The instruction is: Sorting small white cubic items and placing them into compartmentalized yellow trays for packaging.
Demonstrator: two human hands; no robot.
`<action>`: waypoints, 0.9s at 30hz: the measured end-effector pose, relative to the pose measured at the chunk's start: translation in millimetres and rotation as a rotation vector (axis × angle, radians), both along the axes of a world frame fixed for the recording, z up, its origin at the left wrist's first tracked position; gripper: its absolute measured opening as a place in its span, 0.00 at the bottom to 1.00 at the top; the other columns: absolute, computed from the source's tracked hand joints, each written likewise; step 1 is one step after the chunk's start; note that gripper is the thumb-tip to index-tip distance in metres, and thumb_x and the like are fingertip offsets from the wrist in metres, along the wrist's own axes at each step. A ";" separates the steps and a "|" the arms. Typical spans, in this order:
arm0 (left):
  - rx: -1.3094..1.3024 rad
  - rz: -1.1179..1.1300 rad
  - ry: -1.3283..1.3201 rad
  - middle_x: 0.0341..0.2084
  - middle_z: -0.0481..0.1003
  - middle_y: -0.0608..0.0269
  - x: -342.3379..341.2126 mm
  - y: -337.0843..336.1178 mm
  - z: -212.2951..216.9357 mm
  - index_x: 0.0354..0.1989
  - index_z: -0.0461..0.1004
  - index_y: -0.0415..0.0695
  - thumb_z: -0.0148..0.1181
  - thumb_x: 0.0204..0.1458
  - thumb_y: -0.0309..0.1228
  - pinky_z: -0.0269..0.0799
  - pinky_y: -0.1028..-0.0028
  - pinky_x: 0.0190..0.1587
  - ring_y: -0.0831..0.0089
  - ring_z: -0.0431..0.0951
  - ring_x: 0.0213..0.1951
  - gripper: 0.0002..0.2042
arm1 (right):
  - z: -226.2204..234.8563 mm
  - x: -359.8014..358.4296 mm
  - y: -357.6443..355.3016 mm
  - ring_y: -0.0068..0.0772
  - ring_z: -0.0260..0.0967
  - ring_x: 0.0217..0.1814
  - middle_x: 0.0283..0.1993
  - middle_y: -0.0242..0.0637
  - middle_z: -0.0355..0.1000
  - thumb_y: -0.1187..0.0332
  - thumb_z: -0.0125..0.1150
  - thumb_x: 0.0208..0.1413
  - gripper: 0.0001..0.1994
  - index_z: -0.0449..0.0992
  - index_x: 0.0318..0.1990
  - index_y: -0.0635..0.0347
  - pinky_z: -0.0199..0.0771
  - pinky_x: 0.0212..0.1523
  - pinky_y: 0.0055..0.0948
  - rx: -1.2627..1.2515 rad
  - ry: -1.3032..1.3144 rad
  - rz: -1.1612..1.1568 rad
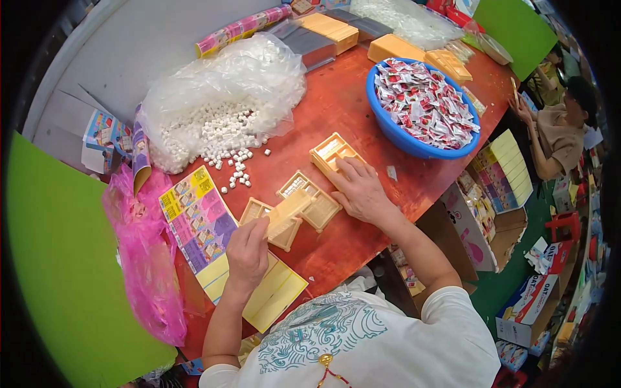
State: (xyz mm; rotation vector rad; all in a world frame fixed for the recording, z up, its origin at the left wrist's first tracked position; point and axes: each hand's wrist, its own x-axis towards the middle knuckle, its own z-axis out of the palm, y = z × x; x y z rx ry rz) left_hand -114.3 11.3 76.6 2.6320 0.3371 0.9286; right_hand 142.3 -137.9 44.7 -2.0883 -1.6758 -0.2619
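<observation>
My left hand [248,255] pinches the end of a flat, pale orange plastic piece [289,210], which tilts above two trays. Beneath it lie a compartmented plastic tray [322,212] with small white pieces in one section and a similar pale orange tray [255,211], partly covered by the held piece. My right hand [362,191] grips the near right part of another compartmented tray [325,146], its fingers over the top. The undersides of my right fingers are hidden.
White cubes [236,132] spill from a clear plastic bag [259,71]. A blue basin [424,152] holds red-and-white sachets. A printed sheet [200,226] and a pink bag [139,258] lie at left. Stacked orange pieces [330,31] stand at the back; another person [559,132] sits right.
</observation>
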 end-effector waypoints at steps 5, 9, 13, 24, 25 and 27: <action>0.159 0.095 -0.002 0.33 0.74 0.54 41.3 9.6 8.1 0.52 0.74 0.40 0.54 0.46 0.15 0.72 0.65 0.37 0.58 0.76 0.35 0.21 | -18.5 13.3 -1.3 0.47 0.57 0.66 0.62 0.44 0.62 0.69 0.62 0.49 0.25 0.70 0.58 0.54 0.57 0.62 0.45 0.057 -0.080 -0.223; 0.440 0.096 0.171 0.28 0.70 0.60 106.2 21.3 -3.1 0.52 0.72 0.43 0.52 0.47 0.22 0.67 0.66 0.31 0.63 0.73 0.29 0.21 | -24.2 23.1 -5.9 0.47 0.56 0.67 0.63 0.45 0.62 0.69 0.62 0.49 0.23 0.71 0.56 0.54 0.57 0.61 0.45 0.082 -0.099 -0.272; 0.451 0.120 0.288 0.32 0.71 0.59 177.5 25.7 -33.9 0.54 0.70 0.43 0.55 0.47 0.27 0.70 0.65 0.34 0.64 0.75 0.35 0.22 | -28.1 16.3 -2.6 0.47 0.55 0.68 0.65 0.45 0.61 0.69 0.62 0.50 0.21 0.73 0.53 0.53 0.57 0.61 0.45 0.063 -0.117 -0.277; 0.275 -0.089 0.292 0.58 0.67 0.51 206.5 105.6 -39.8 0.61 0.64 0.47 0.54 0.51 0.28 0.67 0.57 0.56 0.54 0.68 0.59 0.25 | -20.5 27.6 -24.1 0.48 0.55 0.69 0.66 0.46 0.60 0.73 0.61 0.49 0.18 0.76 0.51 0.54 0.54 0.63 0.46 0.069 -0.066 -0.231; 0.367 -0.002 0.355 0.59 0.65 0.52 204.6 124.0 -43.0 0.62 0.64 0.49 0.55 0.51 0.26 0.64 0.56 0.59 0.53 0.66 0.62 0.26 | -17.3 24.0 -22.2 0.48 0.55 0.69 0.66 0.47 0.60 0.74 0.61 0.48 0.19 0.76 0.51 0.55 0.55 0.63 0.46 0.078 -0.056 -0.240; 0.455 0.086 0.414 0.61 0.64 0.52 202.2 151.7 -47.0 0.63 0.64 0.51 0.55 0.50 0.25 0.61 0.54 0.61 0.53 0.63 0.64 0.28 | -9.0 19.7 -17.6 0.49 0.56 0.69 0.66 0.48 0.60 0.75 0.61 0.48 0.19 0.76 0.51 0.55 0.55 0.62 0.46 0.084 -0.050 -0.248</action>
